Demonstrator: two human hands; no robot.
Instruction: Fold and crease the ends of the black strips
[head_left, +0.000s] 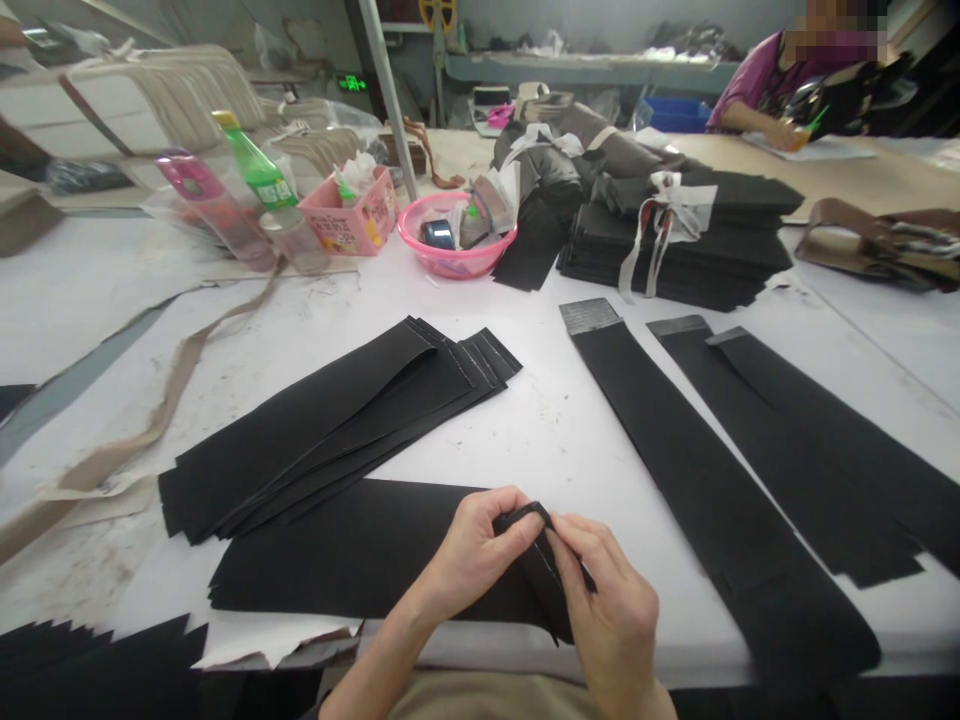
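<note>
A black fabric strip [337, 550] lies along the table's front edge, its right end lifted and curled between my hands. My left hand [480, 550] pinches the folded top edge of that end between thumb and fingers. Close beside it, my right hand [607, 600] grips the same end, fingertips near a pale line along the fold. Behind my left hand is a fanned stack of black strips [322, 430] with pale lines near their far ends. To the right lie separate black strips [690, 460] with greyish bands at their far ends.
A pink basket [457, 262] of small items, a pink box [349, 215], a green bottle [259, 165] and a pink-capped bottle [217, 210] stand at the back. Tied black pieces [690, 240] are piled behind the strips. Another person [757, 90] sits at the far right.
</note>
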